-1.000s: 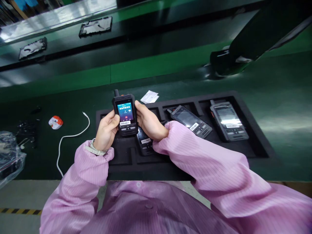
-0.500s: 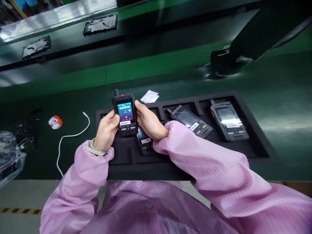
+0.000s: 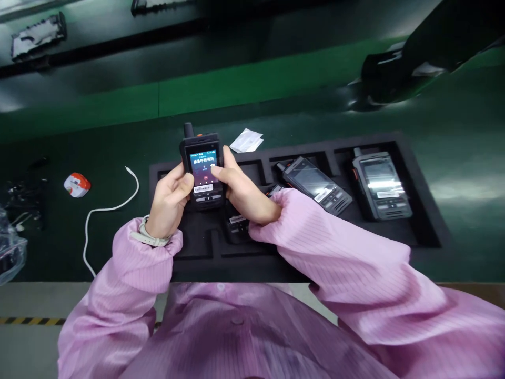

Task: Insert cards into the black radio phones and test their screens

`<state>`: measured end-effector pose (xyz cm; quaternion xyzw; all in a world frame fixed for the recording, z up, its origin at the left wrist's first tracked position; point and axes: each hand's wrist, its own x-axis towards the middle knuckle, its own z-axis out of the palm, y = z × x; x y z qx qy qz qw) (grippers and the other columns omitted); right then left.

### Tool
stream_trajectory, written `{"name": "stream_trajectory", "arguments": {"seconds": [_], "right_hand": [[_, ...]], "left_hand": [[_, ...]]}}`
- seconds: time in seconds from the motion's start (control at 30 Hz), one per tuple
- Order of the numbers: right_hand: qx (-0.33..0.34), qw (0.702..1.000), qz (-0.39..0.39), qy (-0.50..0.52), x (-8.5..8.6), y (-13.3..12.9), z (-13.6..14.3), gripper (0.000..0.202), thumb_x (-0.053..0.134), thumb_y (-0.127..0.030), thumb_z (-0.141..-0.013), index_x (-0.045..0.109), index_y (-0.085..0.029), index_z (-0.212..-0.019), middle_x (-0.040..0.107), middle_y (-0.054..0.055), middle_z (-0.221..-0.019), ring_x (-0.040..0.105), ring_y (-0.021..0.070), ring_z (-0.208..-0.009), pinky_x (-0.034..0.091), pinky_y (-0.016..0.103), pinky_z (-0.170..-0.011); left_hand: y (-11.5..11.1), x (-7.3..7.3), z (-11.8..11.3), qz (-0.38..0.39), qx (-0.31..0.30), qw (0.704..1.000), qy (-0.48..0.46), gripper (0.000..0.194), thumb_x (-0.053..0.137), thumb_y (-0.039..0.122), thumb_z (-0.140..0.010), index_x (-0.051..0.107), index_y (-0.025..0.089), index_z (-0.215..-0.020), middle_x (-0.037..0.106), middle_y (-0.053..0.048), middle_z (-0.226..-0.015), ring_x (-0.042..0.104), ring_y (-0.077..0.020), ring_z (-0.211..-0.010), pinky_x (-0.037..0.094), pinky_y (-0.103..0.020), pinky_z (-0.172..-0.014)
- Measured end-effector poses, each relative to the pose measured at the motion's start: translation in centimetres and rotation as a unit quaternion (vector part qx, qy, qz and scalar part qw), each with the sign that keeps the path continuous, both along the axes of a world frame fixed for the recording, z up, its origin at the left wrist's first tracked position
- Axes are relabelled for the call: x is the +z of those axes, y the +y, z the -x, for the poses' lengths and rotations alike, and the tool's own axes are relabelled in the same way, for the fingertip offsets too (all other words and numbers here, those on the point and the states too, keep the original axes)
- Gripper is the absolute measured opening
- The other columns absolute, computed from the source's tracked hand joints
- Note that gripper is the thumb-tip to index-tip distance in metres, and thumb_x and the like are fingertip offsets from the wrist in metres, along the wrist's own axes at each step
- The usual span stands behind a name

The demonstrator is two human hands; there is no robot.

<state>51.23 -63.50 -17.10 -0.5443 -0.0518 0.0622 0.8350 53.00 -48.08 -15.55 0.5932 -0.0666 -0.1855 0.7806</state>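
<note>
A black walkie-talkie with a stubby antenna and a lit screen is held upright above a black foam tray. My left hand grips its left side, thumb on the front edge. My right hand closes round the right side, and its thumb touches the lit screen. Under my right wrist, a second walkie-talkie lies in the tray, partly covered. Farther right, one walkie-talkie lies slanted across the compartments, and another rests in the end compartment. Both have dark screens.
White folded paper lies behind the tray. To the left are a white cable, an orange-and-white round object and a clear plastic bag. A dark stand rises at the back right; a black frame sits at upper left.
My right thumb has moved from the walkie-talkie's side edge onto its screen. The whole view has shifted, with the back of the bench now higher in the picture.
</note>
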Motion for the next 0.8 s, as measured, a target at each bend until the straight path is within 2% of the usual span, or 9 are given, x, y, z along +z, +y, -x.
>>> {"name": "stream_trajectory", "arguments": {"seconds": [0.1,0.27,0.47,0.67,0.8], "right_hand": [[-0.004,0.999,0.034,-0.010,0.21,-0.22,-0.15,0.051,0.057,-0.032,-0.084,0.043,-0.024,-0.133,0.057,0.003,-0.137,0.055,0.0239,-0.127,0.043,0.045,-0.118],[0.000,0.997,0.069,-0.021,0.58,-0.38,-0.19,0.057,0.055,-0.030,-0.078,0.040,-0.024,-0.133,0.057,0.003,-0.132,0.055,0.0244,-0.122,0.046,0.047,-0.114],[-0.010,0.993,0.116,-0.033,1.05,-0.73,0.18,0.052,0.053,-0.027,-0.081,0.041,-0.024,-0.131,0.056,0.003,-0.130,0.054,0.0235,-0.126,0.044,0.047,-0.118],[-0.023,0.990,0.129,-0.045,0.73,-0.75,0.14,0.043,0.049,-0.026,-0.087,0.044,-0.024,-0.130,0.057,0.002,-0.127,0.055,0.0229,-0.125,0.046,0.049,-0.117],[-0.025,0.990,0.132,-0.047,0.46,-0.68,-0.03,0.035,0.045,-0.031,-0.093,0.047,-0.024,-0.127,0.058,0.002,-0.128,0.055,0.0232,-0.127,0.048,0.049,-0.116]], "left_hand": [[0.00,-0.16,-0.06,0.005,-0.001,1.000,-0.013,0.042,0.080,0.046,-0.085,0.075,0.019,-0.117,0.078,-0.009,-0.119,0.069,-0.0300,-0.124,0.059,-0.038,-0.102],[-0.13,-0.33,-0.11,0.017,-0.001,1.000,-0.020,0.040,0.081,0.047,-0.084,0.077,0.020,-0.113,0.077,-0.008,-0.121,0.065,-0.0323,-0.131,0.059,-0.040,-0.104],[-0.23,-0.34,-0.05,0.015,0.012,0.999,-0.031,0.042,0.082,0.049,-0.082,0.077,0.018,-0.110,0.076,-0.009,-0.116,0.064,-0.0351,-0.132,0.062,-0.041,-0.100],[-0.13,-0.52,-0.07,-0.004,0.008,0.999,-0.049,0.045,0.079,0.053,-0.084,0.076,0.019,-0.114,0.076,-0.008,-0.112,0.073,-0.0313,-0.114,0.065,-0.036,-0.082],[-0.07,-0.62,-0.04,-0.008,0.003,0.998,-0.056,0.045,0.078,0.052,-0.085,0.076,0.020,-0.116,0.076,-0.008,-0.115,0.072,-0.0306,-0.115,0.065,-0.037,-0.084]]}}
